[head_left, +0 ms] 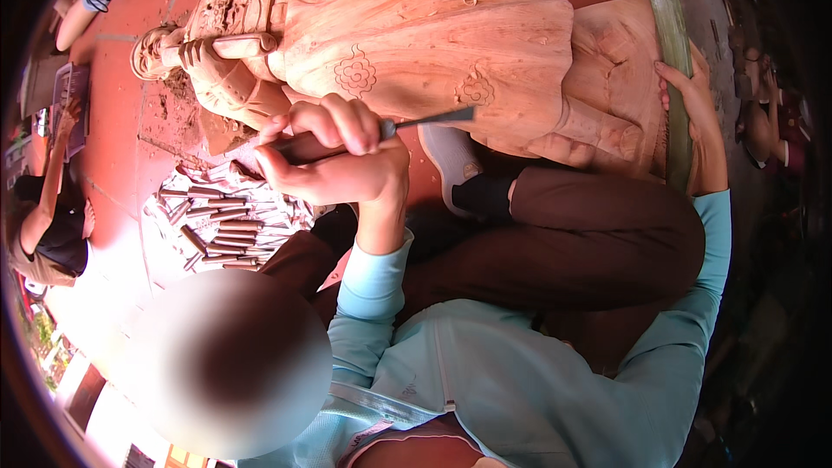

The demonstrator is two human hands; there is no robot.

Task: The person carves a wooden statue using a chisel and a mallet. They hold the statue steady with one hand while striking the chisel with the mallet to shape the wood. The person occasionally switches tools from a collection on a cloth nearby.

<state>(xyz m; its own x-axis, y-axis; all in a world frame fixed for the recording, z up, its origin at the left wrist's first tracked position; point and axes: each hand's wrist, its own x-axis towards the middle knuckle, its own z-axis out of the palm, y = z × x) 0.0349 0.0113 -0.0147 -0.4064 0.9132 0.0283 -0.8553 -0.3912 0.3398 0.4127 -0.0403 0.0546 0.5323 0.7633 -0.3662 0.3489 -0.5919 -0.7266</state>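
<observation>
Pale blue jacket [537,381] closest to me, zipped at the front, sleeves running out to both hands; brown trousers [607,217] beyond, legs folded, one grey shoe [446,160] set near the carving.

Left hand [342,156]: palm turned up, fingers curled over the dark handle of a chisel [438,118], so well closed on it; thumb reaches out to the left along the grip. Blade points right, its tip in front of the carved robe; whether it touches the wood, cannot tell.

Right hand [693,95]: closed part-way about a thick green rod [666,9], fingers visible on its left side, thumb not clear to me. Rod slants beside the base end of the carving.

Wooden statue [425,26]: large, robed, lying across the floor ahead of the knees, head to the left, base to the right. Its own carved hand bears a scroll-like cylinder [234,46]. Two cloud-like motifs are cut in the robe; loose shavings [469,0] on the surface.

Left of the knees: a row of brown-handled tools [239,225] on crumpled pale cloth [299,212], near the statue's shoulder. Floor tiles [113,130] red, wood chips scattered by the head.

Far left, another person [52,225] sits, one arm extended; at upper left, someone's bent leg [74,22]
</observation>
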